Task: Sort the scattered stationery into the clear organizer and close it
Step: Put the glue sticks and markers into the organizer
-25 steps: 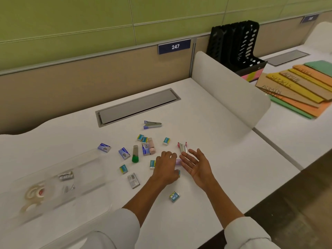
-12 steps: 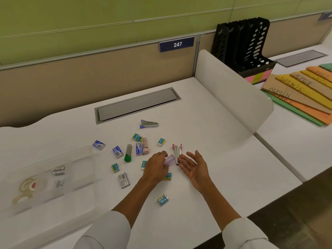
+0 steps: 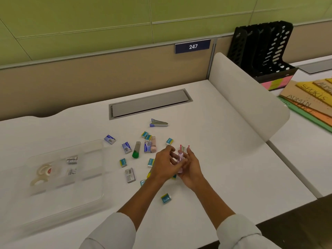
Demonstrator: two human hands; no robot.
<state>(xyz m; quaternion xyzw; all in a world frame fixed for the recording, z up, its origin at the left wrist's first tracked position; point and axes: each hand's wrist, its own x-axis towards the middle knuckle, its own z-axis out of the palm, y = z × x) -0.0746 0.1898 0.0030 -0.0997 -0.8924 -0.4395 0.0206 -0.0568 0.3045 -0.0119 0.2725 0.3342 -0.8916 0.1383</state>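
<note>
Smooth white desk (image 3: 206,133); scattered boxy staple packets. Clear plastic organizer (image 3: 66,169), lidless, at left. Lilac mini stapler (image 3: 180,159) pinched between left hand (image 3: 164,163) and cupped right hand (image 3: 191,168).

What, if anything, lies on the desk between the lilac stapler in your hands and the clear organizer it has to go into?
Loose stationery lies between them: a small staple box, a grey box and another small staple box sit on the desk between the lilac stapler and the clear organizer. All lie flat, so carrying it over them looks workable.
</note>
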